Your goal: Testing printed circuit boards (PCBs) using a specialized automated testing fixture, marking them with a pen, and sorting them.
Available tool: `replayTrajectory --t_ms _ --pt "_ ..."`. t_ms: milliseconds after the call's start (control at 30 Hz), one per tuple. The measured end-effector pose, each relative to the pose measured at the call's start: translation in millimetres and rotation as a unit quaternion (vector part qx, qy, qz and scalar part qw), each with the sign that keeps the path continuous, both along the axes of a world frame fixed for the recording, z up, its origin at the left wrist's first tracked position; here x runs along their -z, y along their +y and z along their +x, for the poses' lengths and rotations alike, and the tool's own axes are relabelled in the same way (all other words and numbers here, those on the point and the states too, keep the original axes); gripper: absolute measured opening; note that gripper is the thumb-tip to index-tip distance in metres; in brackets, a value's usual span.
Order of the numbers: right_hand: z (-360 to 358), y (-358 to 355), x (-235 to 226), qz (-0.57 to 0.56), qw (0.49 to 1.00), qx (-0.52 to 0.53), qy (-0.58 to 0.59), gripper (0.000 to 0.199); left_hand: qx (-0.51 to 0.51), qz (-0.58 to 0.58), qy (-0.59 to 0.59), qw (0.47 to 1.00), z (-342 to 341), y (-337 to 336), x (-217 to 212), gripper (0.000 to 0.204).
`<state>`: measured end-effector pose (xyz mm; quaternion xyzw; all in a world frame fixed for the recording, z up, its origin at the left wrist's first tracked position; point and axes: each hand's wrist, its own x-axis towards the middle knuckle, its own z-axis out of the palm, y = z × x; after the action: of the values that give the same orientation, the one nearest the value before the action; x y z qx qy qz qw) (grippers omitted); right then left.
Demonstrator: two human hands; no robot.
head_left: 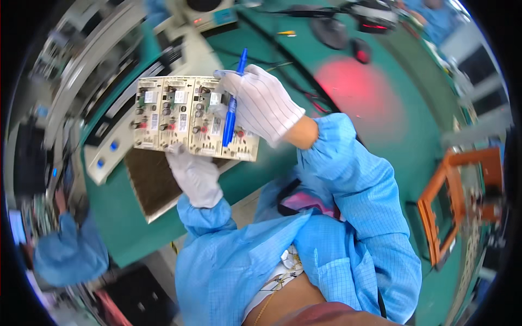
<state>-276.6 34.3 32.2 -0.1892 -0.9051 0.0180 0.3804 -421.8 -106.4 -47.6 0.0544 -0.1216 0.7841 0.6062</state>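
Note:
A cream-coloured circuit board panel [185, 126], divided into several sections full of small components and white labels, is held raised over the bench. My left hand [197, 176], in a white glove, grips its near edge. At the panel's right end is my right hand [262, 102], in a white striped glove, with a blue pen [230, 117] gripped in it. The pen stands tilted across the panel's right section. Some fingertips of the right hand overlap the panel's far right edge; whether they also grip it, I cannot tell.
Beneath the panel lies a brown mat [155, 182] with a light edge, beside a pale machine [103, 163] with blue buttons. A scanner [372, 16] casts red light on the green bench [391, 103]. An orange frame [429, 228] stands right. Another person [70, 250] sits left.

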Motion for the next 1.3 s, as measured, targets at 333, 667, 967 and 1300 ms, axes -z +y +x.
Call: replayTrajectory --t_ms 333,667,967,1300 --pt "330 -107 -123 0.159 0.926 0.340 0.036 0.041 0.098 0.048 0.361 0.926 212 154 -51 0.060" --pt "443 -209 -38 0.035 0.918 0.385 -0.092 0.037 -0.010 -0.086 0.599 0.796 257 174 11 0.056" --pt "421 -146 -4 0.059 0.943 0.315 -0.093 0.035 0.013 -0.123 0.601 0.790 260 152 6 0.052" --pt "415 -142 -1 0.034 0.924 0.367 -0.107 0.042 0.015 -0.128 0.596 0.792 256 151 6 0.051"
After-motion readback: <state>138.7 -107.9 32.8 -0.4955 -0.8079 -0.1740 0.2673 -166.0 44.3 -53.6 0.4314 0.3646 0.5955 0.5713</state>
